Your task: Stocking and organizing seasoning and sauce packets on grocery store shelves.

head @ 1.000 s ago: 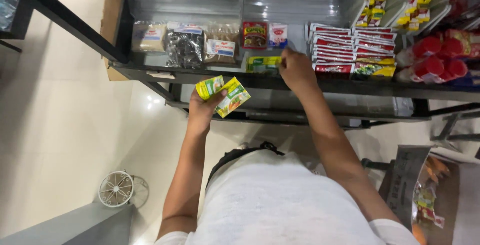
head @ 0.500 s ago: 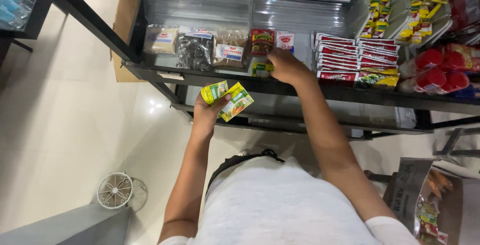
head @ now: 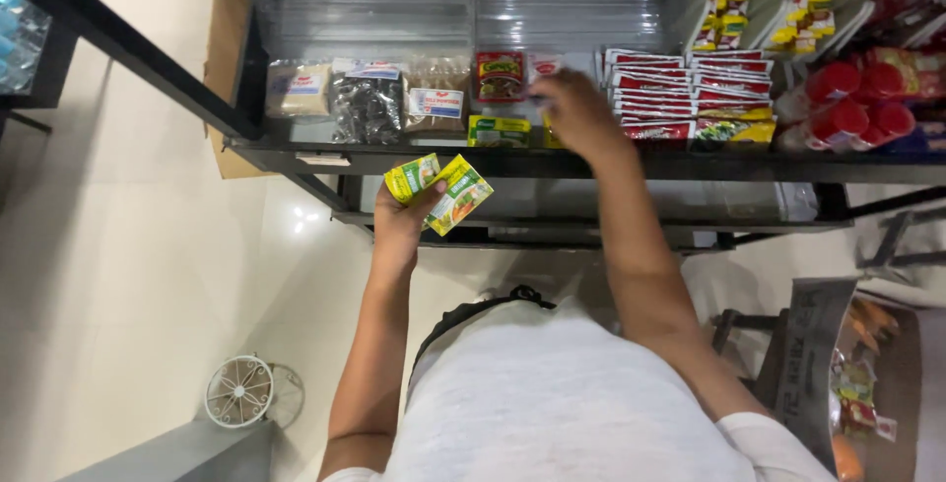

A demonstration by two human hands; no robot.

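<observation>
My left hand holds two small green and yellow boxes just in front of the black shelf edge. My right hand reaches onto the glass shelf, over a yellow-green box partly hidden under it, next to another green box lying flat. Whether its fingers grip anything is hidden. Behind it stand a red and green packet and a small white and red packet.
On the shelf sit bagged goods at left, stacked red and white sachets and red-capped items at right. A cardboard box stands behind the shelf's left side. A small white fan sits on the tiled floor.
My right hand has moved further onto the shelf, toward the small boxes behind its front edge. My left hand stays put with its two boxes.
</observation>
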